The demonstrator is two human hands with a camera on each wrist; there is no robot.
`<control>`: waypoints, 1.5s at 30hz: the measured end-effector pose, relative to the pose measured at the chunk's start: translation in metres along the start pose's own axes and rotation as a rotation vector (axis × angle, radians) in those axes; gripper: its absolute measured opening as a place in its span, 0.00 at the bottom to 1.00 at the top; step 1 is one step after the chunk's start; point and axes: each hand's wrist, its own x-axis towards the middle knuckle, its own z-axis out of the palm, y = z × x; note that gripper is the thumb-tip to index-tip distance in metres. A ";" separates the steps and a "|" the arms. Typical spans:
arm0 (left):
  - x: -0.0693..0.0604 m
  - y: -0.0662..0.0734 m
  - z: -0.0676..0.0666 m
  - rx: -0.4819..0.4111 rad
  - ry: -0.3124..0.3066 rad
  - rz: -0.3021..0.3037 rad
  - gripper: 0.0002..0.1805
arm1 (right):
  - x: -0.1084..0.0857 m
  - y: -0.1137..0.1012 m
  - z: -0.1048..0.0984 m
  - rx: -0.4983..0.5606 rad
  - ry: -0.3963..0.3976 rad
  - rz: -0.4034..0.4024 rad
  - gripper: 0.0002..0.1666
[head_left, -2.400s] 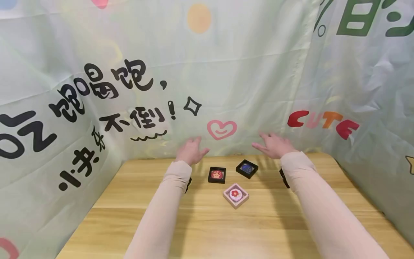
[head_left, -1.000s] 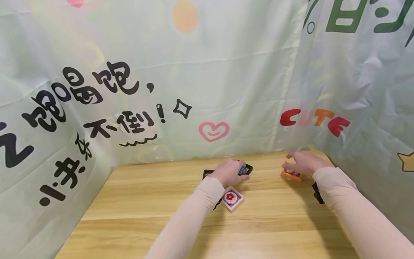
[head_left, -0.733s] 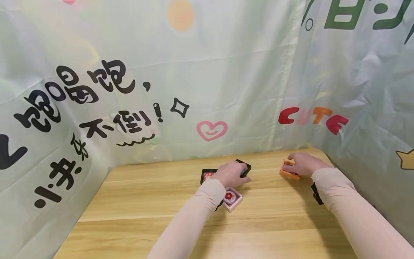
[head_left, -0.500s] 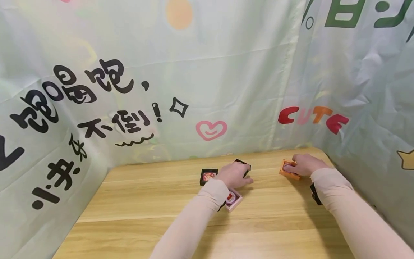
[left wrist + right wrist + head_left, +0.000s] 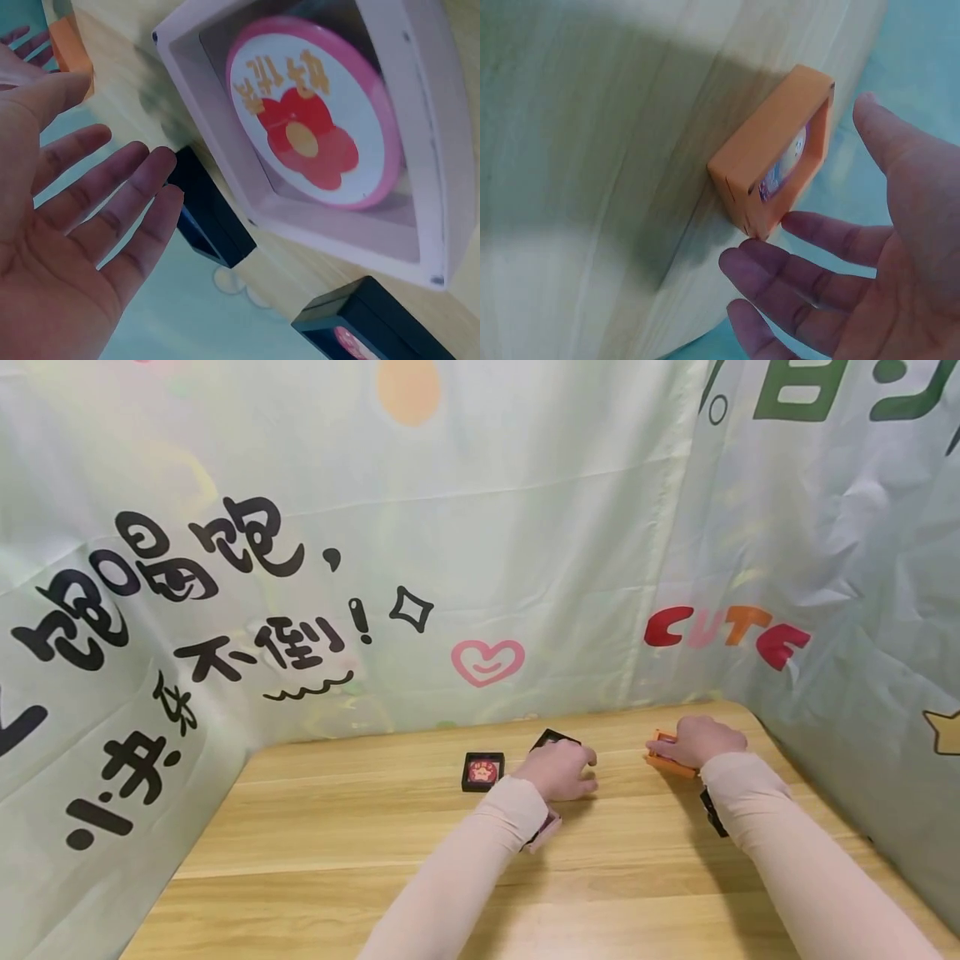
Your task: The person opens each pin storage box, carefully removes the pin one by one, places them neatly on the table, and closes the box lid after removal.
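In the head view my left hand (image 5: 557, 770) hovers above the pink box (image 5: 546, 832), partly covering it and a black box (image 5: 555, 738) behind. The left wrist view shows the palm (image 5: 71, 247) with fingers spread, holding nothing, beside the pink box (image 5: 345, 236) with its red-flower badge (image 5: 319, 146). On the right, my right hand (image 5: 703, 742) is at the orange box (image 5: 673, 767). In the right wrist view its fingers are loosely bent around the near corner of the orange box (image 5: 761, 135), thumb apart from it; whether a fingertip touches it I cannot tell.
Left of my left hand lies another black box (image 5: 483, 772) with a red badge inside. The wooden table (image 5: 337, 827) ends at a printed cloth (image 5: 570, 568) along the back and both sides.
Since the earliest frame both hands came down and to the right, and the orange box came into view under the right hand. Lately the left hand slid slightly right, covering more of the pink box.
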 end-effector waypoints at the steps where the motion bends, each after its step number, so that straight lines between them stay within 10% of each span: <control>1: 0.001 0.001 0.001 0.007 -0.001 0.004 0.22 | 0.000 -0.001 0.000 -0.001 0.005 0.009 0.35; 18: 0.004 0.006 0.002 0.013 -0.016 0.019 0.15 | 0.006 -0.008 0.010 0.024 0.000 0.064 0.30; 45: 0.008 0.003 0.007 0.005 -0.017 0.047 0.13 | -0.010 -0.016 0.006 0.053 -0.007 -0.135 0.21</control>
